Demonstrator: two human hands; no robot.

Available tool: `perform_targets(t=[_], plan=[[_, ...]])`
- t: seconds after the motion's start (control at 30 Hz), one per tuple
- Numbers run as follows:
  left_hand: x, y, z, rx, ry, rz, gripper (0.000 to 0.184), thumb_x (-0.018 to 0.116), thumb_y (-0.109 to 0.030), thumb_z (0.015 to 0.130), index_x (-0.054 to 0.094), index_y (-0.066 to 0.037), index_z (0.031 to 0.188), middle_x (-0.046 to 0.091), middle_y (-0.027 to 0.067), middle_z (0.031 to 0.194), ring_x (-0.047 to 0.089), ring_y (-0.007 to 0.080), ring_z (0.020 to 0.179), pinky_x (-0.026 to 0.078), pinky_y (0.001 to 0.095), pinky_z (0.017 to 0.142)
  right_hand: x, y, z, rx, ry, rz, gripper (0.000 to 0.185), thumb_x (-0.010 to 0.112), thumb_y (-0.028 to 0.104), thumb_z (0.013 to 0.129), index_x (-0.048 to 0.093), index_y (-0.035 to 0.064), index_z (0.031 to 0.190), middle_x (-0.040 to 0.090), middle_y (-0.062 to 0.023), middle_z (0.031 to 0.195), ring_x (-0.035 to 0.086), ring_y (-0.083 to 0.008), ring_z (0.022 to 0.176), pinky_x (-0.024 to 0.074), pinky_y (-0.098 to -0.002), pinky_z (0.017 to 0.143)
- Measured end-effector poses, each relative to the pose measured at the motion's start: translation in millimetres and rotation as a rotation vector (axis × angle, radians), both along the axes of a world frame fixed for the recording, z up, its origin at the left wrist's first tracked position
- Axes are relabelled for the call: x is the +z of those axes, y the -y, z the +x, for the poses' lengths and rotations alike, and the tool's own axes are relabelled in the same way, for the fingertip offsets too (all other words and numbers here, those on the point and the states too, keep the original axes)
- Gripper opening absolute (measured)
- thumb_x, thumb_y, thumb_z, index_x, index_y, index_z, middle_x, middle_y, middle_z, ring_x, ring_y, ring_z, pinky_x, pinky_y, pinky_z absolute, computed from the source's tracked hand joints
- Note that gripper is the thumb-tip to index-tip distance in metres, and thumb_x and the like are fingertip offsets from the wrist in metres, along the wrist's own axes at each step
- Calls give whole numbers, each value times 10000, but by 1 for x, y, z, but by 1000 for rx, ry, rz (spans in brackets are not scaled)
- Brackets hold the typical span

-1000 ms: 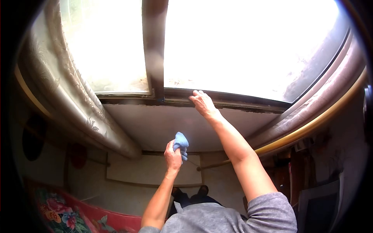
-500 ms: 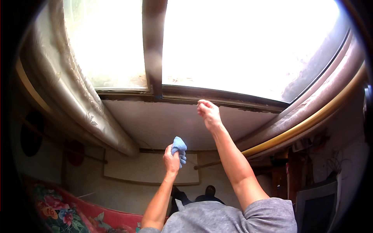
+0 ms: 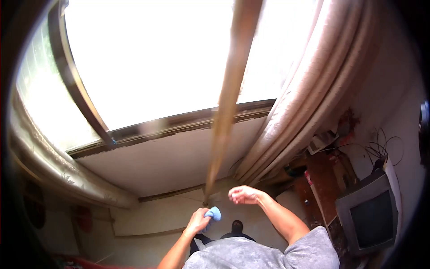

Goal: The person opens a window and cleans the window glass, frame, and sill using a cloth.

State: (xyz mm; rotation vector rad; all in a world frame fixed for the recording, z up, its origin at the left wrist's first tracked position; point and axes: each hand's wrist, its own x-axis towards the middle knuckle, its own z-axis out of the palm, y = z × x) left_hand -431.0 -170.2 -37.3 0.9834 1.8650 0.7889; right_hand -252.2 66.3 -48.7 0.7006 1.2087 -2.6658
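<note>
Far off to the left of the grip, a pale patterned curtain (image 3: 67, 174) hangs gathered beside the bright window, and a dark upright window bar (image 3: 79, 92) slants down towards the sill (image 3: 165, 159), which lies beyond the grip and a little left of it. Then I come to the left hand (image 3: 197, 220), low in front of the person's body, its fingers closed round a blue cloth (image 3: 214, 213); the cloth bunches out past the thumb on the right side of that grip. A long yellowish pole (image 3: 224, 119) runs from high above down to just over the same hand; it is blurred, and I can't tell whether its lower end touches the knuckles. Just right of the cloth and below it, one dark shoe (image 3: 238, 226) shows on the floor. The right hand (image 3: 244, 195) is up and to the right of the grip, well clear of the cloth, half open with loosely bent fingers. Further right hangs a pinkish curtain (image 3: 309, 96), and beyond it, level with the grip, stands a boxy television (image 3: 370, 219).
</note>
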Motion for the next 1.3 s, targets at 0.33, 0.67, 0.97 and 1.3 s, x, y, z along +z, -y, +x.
perform_targets(t=[0.33,0.67,0.97,1.3], plan=[[8,-123,125,-208,-170,418,438,535,-41,761,540,-53,1199,597,177,1107,575,363,1083,459,433,941,84,-235,-49,-594,-540,111,173,612,40,943,642,31,1113,687,-83,954,673,-157,790,575,-280,711],[76,-211,62,28,-581,745,390,544,31,705,608,-51,1081,624,157,1021,558,371,998,468,443,894,98,-380,49,-1745,-303,497,169,593,50,934,637,101,1089,632,9,844,576,-89,714,492,-215,646],[106,-324,34,153,-885,666,462,547,14,766,590,-62,1220,608,131,1271,516,322,1256,419,486,1014,113,-406,22,-1432,-67,759,142,614,49,929,685,49,1052,632,-7,782,582,-83,640,495,-212,570],[82,-454,-2,81,-1240,648,541,609,-43,760,551,-55,1298,576,95,1297,514,279,1229,423,446,954,90,-443,-2,-1422,352,1371,362,555,88,877,641,-83,1184,671,-294,1102,660,-363,1039,481,-364,953]])
